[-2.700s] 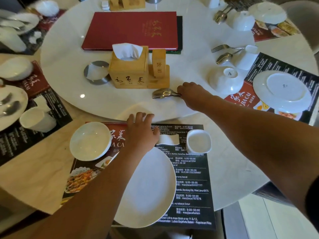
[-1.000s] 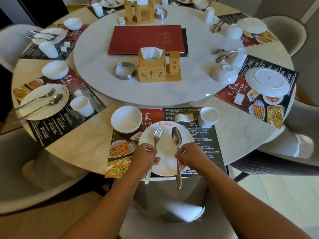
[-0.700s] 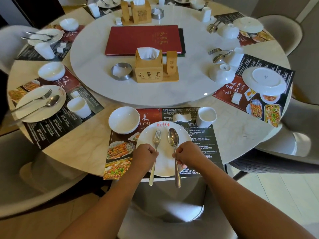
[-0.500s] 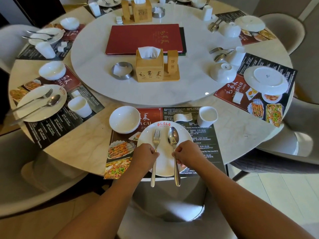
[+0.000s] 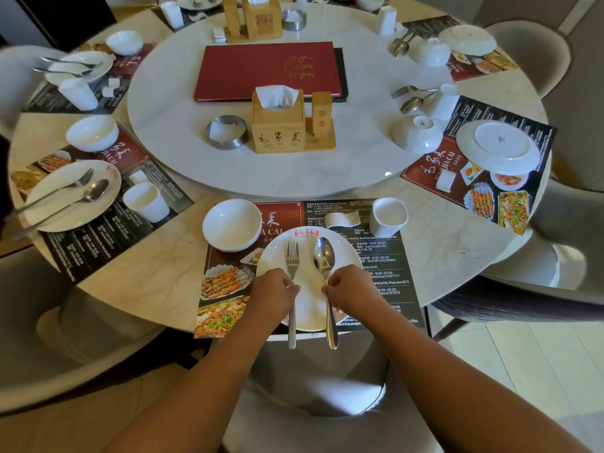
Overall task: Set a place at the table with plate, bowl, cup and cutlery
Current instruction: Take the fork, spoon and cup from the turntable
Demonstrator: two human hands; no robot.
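At the near edge of the table, the plate sits on a printed placemat. The fork and spoon lie side by side across it, heads pointing toward the middle of the table. Their handles run past the plate's near rim and out over the table edge.

The left hand pinches the fork's handle with curled fingers. The right hand pinches the spoon's handle in the same way. Each grip sits partway down the handle, which likely gives fine control for squaring the two pieces parallel and level with each other, as on the finished setting to the left.

The bowl stands just beyond the plate on the left, and the cup stands beyond it on the right. A small white rest lies between them (its purpose is not clear from this view).

With all four items on the mat, the place looks nearly set. What probably remains is a last nudge and letting go.
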